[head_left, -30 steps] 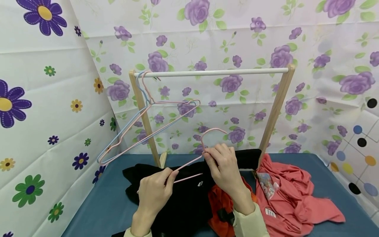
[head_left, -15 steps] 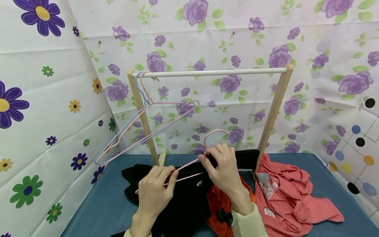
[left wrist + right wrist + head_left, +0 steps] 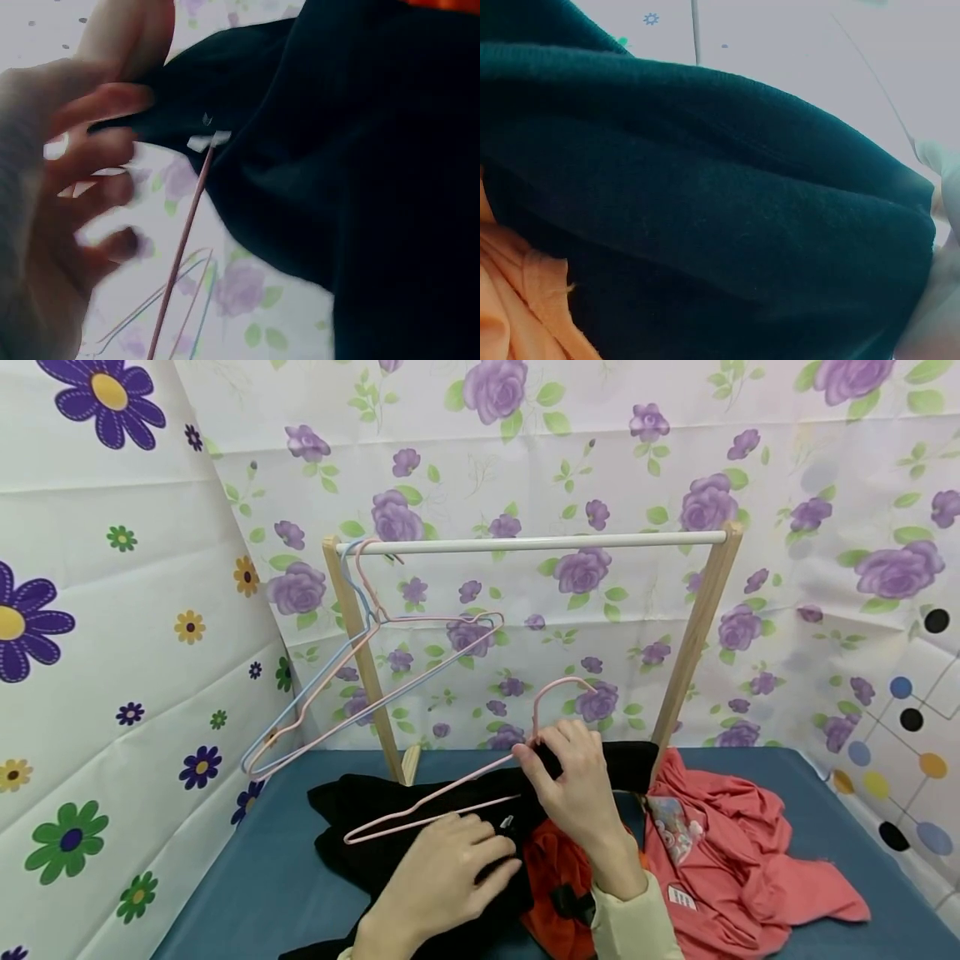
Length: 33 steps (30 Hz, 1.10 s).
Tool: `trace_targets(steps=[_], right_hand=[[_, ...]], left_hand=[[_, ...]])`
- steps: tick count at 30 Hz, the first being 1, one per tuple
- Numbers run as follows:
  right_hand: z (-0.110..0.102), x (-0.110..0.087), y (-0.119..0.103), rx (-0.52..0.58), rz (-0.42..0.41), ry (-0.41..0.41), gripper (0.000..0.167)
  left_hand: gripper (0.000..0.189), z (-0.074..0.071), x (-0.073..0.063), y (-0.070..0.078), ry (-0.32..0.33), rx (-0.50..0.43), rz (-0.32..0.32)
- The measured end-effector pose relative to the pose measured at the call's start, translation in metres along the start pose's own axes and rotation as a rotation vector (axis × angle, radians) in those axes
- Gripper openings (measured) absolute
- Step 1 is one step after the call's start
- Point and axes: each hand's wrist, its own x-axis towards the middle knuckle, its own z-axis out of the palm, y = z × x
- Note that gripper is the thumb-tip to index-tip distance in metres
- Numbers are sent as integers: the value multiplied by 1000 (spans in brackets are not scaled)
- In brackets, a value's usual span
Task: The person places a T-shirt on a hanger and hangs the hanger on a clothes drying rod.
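Note:
My right hand (image 3: pixel 573 785) pinches a pink clothes hanger (image 3: pixel 463 780) just below its hook, together with the bunched edge of a black garment (image 3: pixel 352 797). The hanger's left arm lies bare over the garment, while its right end is hidden behind the hand and cloth. My left hand (image 3: pixel 453 872) is off the hanger, fingers loosely bent, low in front of the black cloth. In the left wrist view its fingers are spread and blurred beside the garment, near a small white tag (image 3: pixel 210 141). The right wrist view is mostly filled by the black cloth (image 3: pixel 705 187).
A clothes rack with a white rail (image 3: pixel 540 542) stands behind. A pink hanger (image 3: pixel 303 714) and a blue hanger (image 3: pixel 300 695) hang at its left end. An orange-red garment (image 3: pixel 555 860) and a coral shirt (image 3: pixel 757 852) lie on the blue table (image 3: pixel 247 860).
My left hand has let go of the hanger's left arm and moved down and right. The hanger in my right hand has shifted slightly right, its hook a little higher.

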Motion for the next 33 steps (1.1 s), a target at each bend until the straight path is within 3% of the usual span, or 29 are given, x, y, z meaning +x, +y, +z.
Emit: trace_targets(steps=[3, 6, 9, 12, 17, 20, 26, 33], right_hand=[[0, 0, 1, -1, 5, -6, 21], [-1, 0, 2, -2, 6, -13, 19], [-3, 0, 3, 8, -1, -12, 21], [-6, 0, 5, 25, -13, 0, 26], [-10, 1, 12, 33, -33, 37, 36], [-12, 1, 16, 39, -40, 79, 38], [-19, 3, 22, 55, -27, 138, 36], [-25, 1, 26, 68, 6, 146, 31]], left_hand=[[16, 10, -2, 3, -251, -57, -101], [16, 17, -2, 6, -453, -169, -245], [16, 20, -3, 9, -570, -253, -376], [17, 22, -4, 12, -625, -282, -435], [22, 18, -6, 10, -659, -285, -460], [29, 10, -9, 6, -647, -263, -485], [22, -17, -15, -13, -581, -263, -516], [25, -47, -28, -32, -455, -183, -482]])
